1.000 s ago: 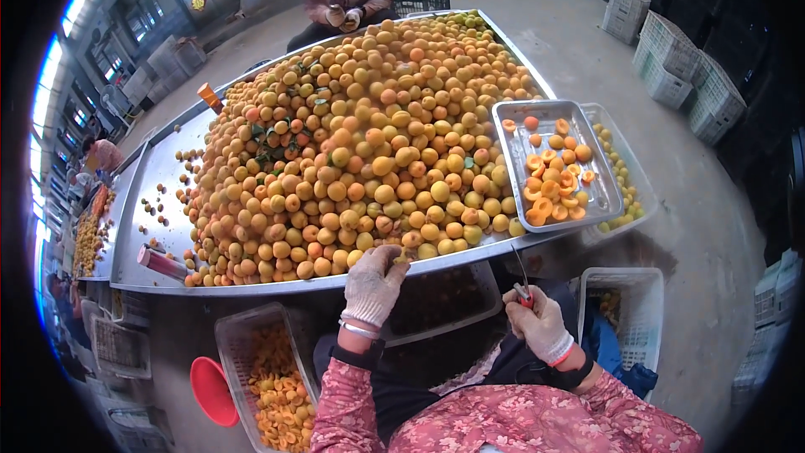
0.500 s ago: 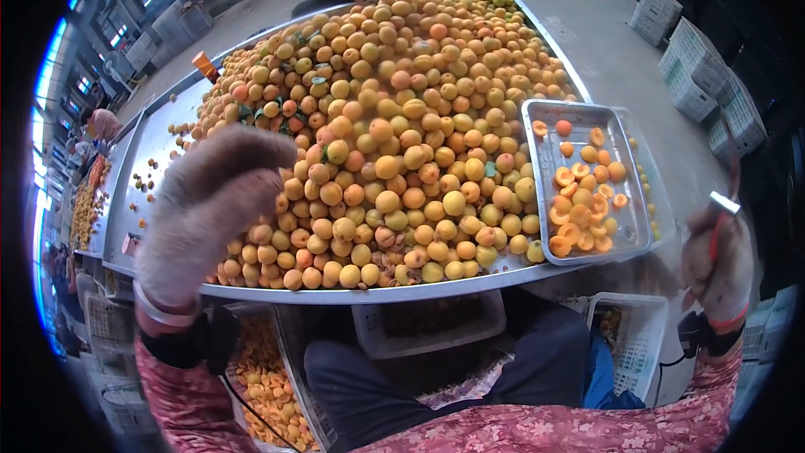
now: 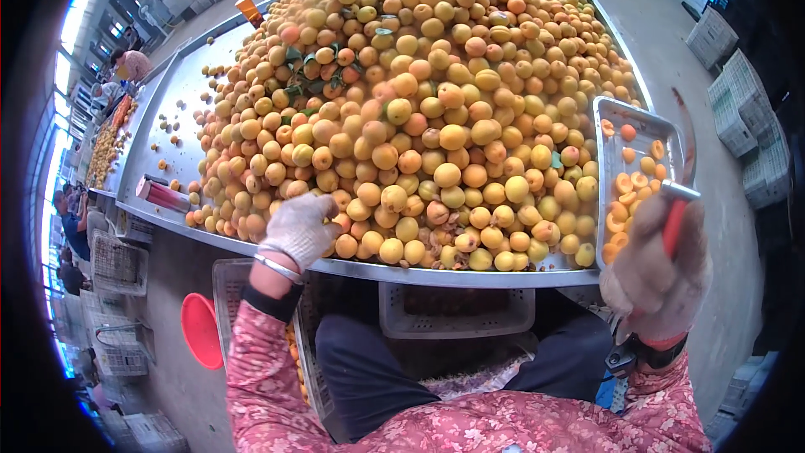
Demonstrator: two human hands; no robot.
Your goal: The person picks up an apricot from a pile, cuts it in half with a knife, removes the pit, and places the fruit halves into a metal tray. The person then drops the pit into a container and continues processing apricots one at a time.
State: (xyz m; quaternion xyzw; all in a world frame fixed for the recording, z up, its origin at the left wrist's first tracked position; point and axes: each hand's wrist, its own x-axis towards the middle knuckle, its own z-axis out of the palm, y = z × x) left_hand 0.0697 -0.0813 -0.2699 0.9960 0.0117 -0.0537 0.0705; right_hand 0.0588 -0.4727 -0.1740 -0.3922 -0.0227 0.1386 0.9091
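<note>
A large heap of whole yellow-orange apricots [image 3: 453, 130] covers the metal-edged table [image 3: 436, 275] in front of me. My left hand [image 3: 295, 228], in a pale knitted glove, is down at the heap's near left edge. Its fingers curl round an apricot [image 3: 338, 223] that they partly hide. Over the near end of a metal tray [image 3: 605, 104] at the right, my gloved right hand [image 3: 658, 264] grips a red-handled knife [image 3: 673, 228] with a metal collar; its thin upper part is blurred. Apricot halves [image 3: 623, 201] lie in the tray, some hidden behind the right hand.
Below the table edge stand a white plastic crate [image 3: 457, 325] and, at left, a crate [image 3: 226, 285] holding orange fruit. A red basin [image 3: 202, 331] is on the floor. An orange cup [image 3: 248, 10] and a reddish cylinder [image 3: 163, 194] sit on the table. White crates [image 3: 741, 101] are stacked at right.
My left hand has come down from above the heap to its near edge, fingers curling in. My right hand has moved left with the knife, over the tray. The view has shifted.
</note>
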